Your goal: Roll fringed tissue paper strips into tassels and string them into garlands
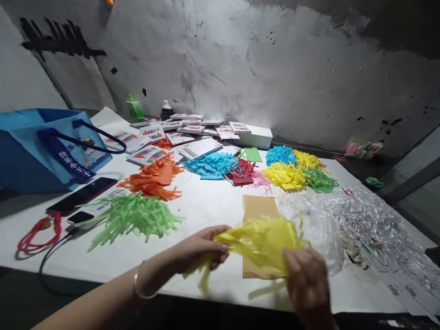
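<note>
Left hand (208, 247) reaches in over the front edge of the worktop (206, 201), forearm slanting up from lower left, a silver bangle (137, 282) at the wrist; thumb and fingers pinch the left end of a yellow fringe bundle (271, 238). The right hand (305, 277), blurred, is over the front edge too, fingers bent and gripping the bundle's right end. Bundle lies between the hands, near the middle of the front edge, in front of a tan sheet (254, 208); contact with the sheet cannot be told. Appearance: bright yellow, thin crumpled strips, bunched toward the right; loose strips dangle below the left hand. A light green fringe bundle (140, 215) rests left of the hands, set back from the front edge
</note>
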`<state>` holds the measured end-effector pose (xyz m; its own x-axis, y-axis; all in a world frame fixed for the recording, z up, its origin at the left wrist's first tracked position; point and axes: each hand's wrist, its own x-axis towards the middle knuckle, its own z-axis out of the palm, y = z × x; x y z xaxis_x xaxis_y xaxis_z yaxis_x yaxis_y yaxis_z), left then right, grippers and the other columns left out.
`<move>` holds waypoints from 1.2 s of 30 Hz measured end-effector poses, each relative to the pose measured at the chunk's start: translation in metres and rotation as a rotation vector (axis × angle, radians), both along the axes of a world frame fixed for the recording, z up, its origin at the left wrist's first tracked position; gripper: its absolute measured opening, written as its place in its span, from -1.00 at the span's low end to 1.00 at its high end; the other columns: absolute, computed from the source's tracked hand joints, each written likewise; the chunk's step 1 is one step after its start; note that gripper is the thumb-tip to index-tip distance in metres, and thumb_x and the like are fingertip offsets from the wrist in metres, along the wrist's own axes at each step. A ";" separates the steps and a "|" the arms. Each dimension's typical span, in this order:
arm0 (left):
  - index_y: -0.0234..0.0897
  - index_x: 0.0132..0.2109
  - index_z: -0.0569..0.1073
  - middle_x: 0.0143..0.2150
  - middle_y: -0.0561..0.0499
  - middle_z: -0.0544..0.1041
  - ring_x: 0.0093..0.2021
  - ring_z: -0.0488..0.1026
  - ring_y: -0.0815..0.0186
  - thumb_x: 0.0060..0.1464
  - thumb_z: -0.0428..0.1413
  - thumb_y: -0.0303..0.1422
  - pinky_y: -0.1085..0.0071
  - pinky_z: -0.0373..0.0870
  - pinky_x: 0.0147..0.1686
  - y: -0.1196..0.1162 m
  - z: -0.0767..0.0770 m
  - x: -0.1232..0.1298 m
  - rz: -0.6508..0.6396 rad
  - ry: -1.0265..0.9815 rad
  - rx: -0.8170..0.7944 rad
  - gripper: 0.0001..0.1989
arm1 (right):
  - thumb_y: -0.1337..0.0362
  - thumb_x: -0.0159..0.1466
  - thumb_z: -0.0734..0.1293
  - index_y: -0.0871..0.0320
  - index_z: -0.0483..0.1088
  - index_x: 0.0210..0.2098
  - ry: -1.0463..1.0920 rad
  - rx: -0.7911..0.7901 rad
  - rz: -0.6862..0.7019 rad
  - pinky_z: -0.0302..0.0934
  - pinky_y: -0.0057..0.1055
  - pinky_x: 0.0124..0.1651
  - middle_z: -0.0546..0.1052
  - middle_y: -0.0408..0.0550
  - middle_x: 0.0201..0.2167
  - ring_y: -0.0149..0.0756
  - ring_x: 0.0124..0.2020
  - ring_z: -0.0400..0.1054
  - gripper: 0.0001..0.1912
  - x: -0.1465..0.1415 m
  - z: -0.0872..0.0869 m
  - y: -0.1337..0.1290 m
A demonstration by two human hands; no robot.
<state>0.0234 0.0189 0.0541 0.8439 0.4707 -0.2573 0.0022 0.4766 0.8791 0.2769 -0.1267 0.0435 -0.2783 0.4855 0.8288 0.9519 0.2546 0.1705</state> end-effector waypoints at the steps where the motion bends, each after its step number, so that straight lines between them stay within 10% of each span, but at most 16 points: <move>1: -0.32 -0.02 0.39 -0.51 0.10 0.47 -0.62 0.27 0.47 0.00 0.25 -0.29 0.58 0.13 -0.62 0.011 -0.002 -0.015 0.008 0.094 0.078 -0.59 | 0.50 0.43 0.11 0.31 0.44 -0.04 0.000 -0.102 0.077 0.16 -0.14 0.12 0.51 0.07 -0.24 -0.21 -0.16 0.39 -0.70 -0.013 -0.013 0.003; 7: -0.31 0.07 0.38 -0.15 -0.12 0.53 -0.21 0.45 0.16 0.08 0.06 -0.35 0.30 0.39 -0.25 0.032 -0.022 -0.085 0.200 0.723 0.905 -0.62 | 0.43 0.48 0.00 0.23 0.47 -0.22 0.096 -0.363 0.224 0.06 -0.14 0.16 0.53 -0.05 -0.36 -0.26 -0.26 0.37 -0.58 -0.082 -0.088 0.026; 11: -0.22 0.14 0.36 0.13 -0.17 0.44 0.16 0.31 0.06 0.14 0.05 -0.43 0.10 0.19 0.19 -0.007 -0.037 -0.071 0.101 0.493 1.508 -0.60 | 0.43 0.46 0.07 0.20 0.45 -0.22 0.226 -0.433 0.240 0.06 -0.14 0.13 0.52 -0.05 -0.35 -0.25 -0.25 0.36 -0.67 -0.093 -0.102 0.027; 14: -0.17 0.03 0.41 -0.04 -0.06 0.53 -0.02 0.40 0.17 0.17 0.12 -0.43 0.19 0.20 0.14 -0.033 -0.055 -0.045 -0.129 0.385 1.599 -0.72 | 0.33 0.45 0.18 0.17 0.44 -0.15 0.313 -0.532 0.270 0.02 -0.11 0.16 0.52 -0.06 -0.30 -0.23 -0.21 0.37 -0.80 -0.090 -0.101 0.023; 20: -0.23 -0.17 0.43 -0.15 0.01 0.55 -0.17 0.39 0.22 0.14 0.15 -0.51 0.20 0.15 0.01 -0.030 -0.087 -0.042 -0.026 0.465 1.621 -0.87 | 0.42 0.42 0.21 0.15 0.43 -0.09 0.454 -0.570 0.272 -0.01 -0.08 0.19 0.53 -0.05 -0.22 -0.27 -0.15 0.41 -0.82 -0.080 -0.099 0.015; 36: -0.19 -0.15 0.45 -0.19 0.06 0.55 -0.15 0.41 0.19 0.22 0.19 -0.31 0.07 -0.02 0.10 -0.037 -0.079 -0.041 0.050 0.569 1.519 -0.91 | 0.38 0.42 0.20 0.14 0.43 -0.21 0.437 -0.519 0.222 0.04 -0.19 0.17 0.54 -0.12 -0.39 -0.29 -0.24 0.42 -0.82 -0.094 -0.092 0.027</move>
<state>-0.0176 -0.0183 -0.0244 0.7838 0.5916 0.1888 0.4865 -0.7740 0.4054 0.1828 -0.0998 -0.0483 -0.1113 0.8182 0.5641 0.8216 0.3951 -0.4109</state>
